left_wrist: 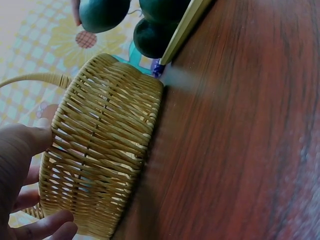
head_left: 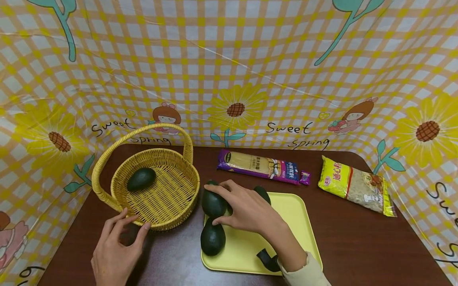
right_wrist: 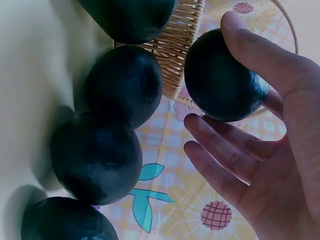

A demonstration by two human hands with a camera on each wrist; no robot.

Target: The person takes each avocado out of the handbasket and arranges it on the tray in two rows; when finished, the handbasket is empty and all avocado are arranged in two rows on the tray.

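In my right hand (head_left: 247, 206) is a dark green avocado (right_wrist: 220, 80), gripped between thumb and fingers above the left side of a yellow tray (head_left: 293, 222). Another avocado (head_left: 213, 237) lies at the tray's left edge, and one more (head_left: 262, 194) shows behind the hand; others are partly hidden by it. My left hand (head_left: 116, 248) touches the near rim of a round wicker basket (head_left: 171, 222) with thumb and fingertips, the fingers loosely bent. Inside that basket, toward its left side, sits a single avocado (head_left: 141, 179).
Behind the tray lies a purple pasta pack (head_left: 257, 166) with a small purple packet (head_left: 305, 177) at its end. A yellow macaroni bag (head_left: 356, 186) is on the right. The basket's tall handle (head_left: 143, 129) arches up. A black curved piece (head_left: 266, 260) is by the right cuff.
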